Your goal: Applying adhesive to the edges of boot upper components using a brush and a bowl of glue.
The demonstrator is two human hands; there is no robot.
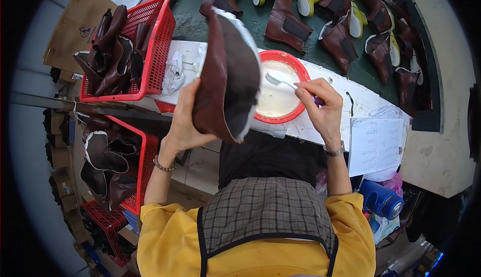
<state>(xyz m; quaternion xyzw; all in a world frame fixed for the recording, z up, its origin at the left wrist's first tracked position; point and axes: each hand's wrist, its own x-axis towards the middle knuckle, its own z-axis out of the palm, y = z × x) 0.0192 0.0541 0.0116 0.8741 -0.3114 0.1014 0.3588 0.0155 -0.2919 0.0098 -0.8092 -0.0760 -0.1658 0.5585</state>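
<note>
While the left hand (186,121) grips a brown leather boot upper (225,76) upright at the frame's centre, the right hand (320,107) is closed around a white-headed brush (280,80) held over a round red bowl of pale paste (276,87). That bowl sits on a white worktop (361,99) crossing the middle of the frame. Beyond it, at the top, a dark green surface (255,24) carries rows of brown boots on yellow-green lasts (345,31). Red plastic baskets (155,41) of brown uppers stand at upper and lower left. A clipboard of white paper (376,144) lies at right.
</note>
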